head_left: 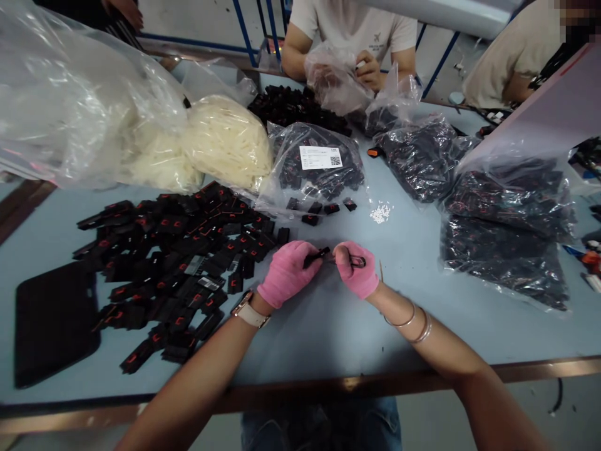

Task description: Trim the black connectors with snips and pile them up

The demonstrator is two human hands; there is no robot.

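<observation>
My left hand (287, 272), in a pink glove, grips a small black plastic connector housing (320, 255) between thumb and fingers. My right hand (357, 269), gloved the same way, is closed around a thin metal tool with a dark looped end (359, 261). The tool's narrow tip points at the housing; whether it touches cannot be made out. Left of my hands spreads a heap of black connector housings (188, 250) with red-orange parts. Tiny white pieces (380, 212) lie in a small pile beyond my right hand.
A labelled clear bag of black parts (322, 160) lies ahead, beside bags of cream-coloured parts (228, 141). More bags of black parts (507, 250) lie at right. A black tray (56, 322) rests at far left. Across the table, a person (352, 37) handles a plastic bag.
</observation>
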